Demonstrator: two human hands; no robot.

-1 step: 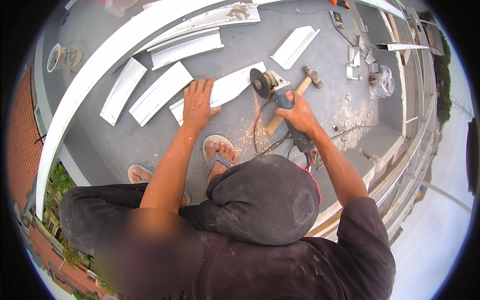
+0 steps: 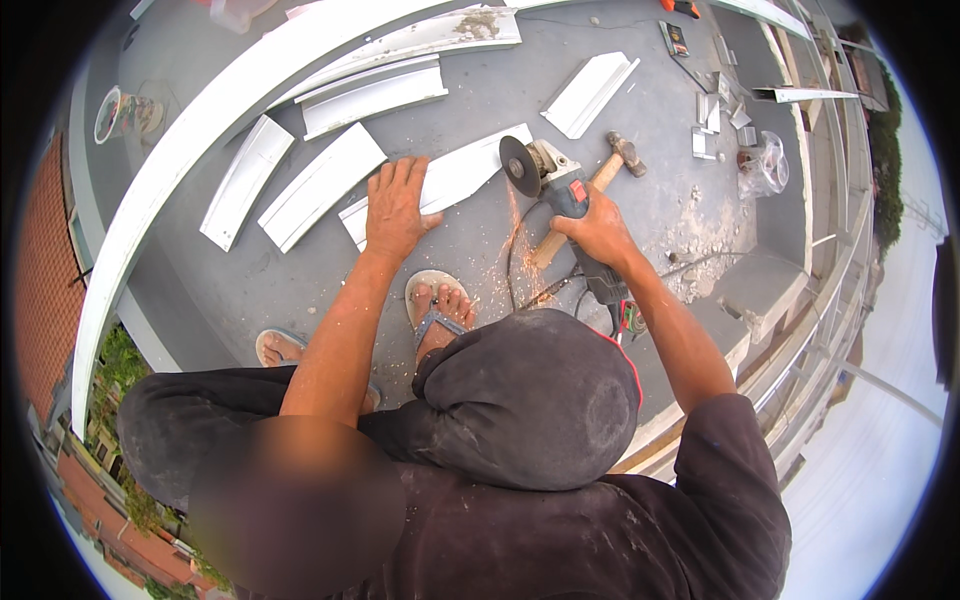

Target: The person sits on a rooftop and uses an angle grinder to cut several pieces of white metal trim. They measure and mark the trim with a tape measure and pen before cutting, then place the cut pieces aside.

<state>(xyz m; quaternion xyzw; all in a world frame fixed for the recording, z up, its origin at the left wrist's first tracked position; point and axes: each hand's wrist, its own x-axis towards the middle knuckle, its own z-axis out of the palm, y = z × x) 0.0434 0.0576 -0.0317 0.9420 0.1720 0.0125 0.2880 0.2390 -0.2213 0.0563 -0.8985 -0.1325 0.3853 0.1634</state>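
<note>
My left hand (image 2: 400,208) lies flat with its fingers stretched over the near end of a white channel-shaped strip (image 2: 465,180), pressing it to the grey floor. My right hand (image 2: 600,230) is wrapped round the body of an angle grinder (image 2: 570,197). At the grinder's front, the dark cutting disc (image 2: 520,165) stands at the strip's far right end. Orange sparks (image 2: 512,240) spray from there toward my sandalled foot (image 2: 440,310). Partly hidden under the grinder is a hammer (image 2: 627,155) with a wooden handle.
Several more white cut strips (image 2: 322,187) lie left and beyond. A long white curved strip (image 2: 150,190) arches across the left. Small metal offcuts (image 2: 704,143), rubble (image 2: 700,235) and a clear plastic bag (image 2: 765,165) are at the right. The grinder's cable (image 2: 513,260) loops near my foot.
The sparks have spread a little wider and look brighter along the floor by my foot. Both hands, the grinder and the strip keep their places.
</note>
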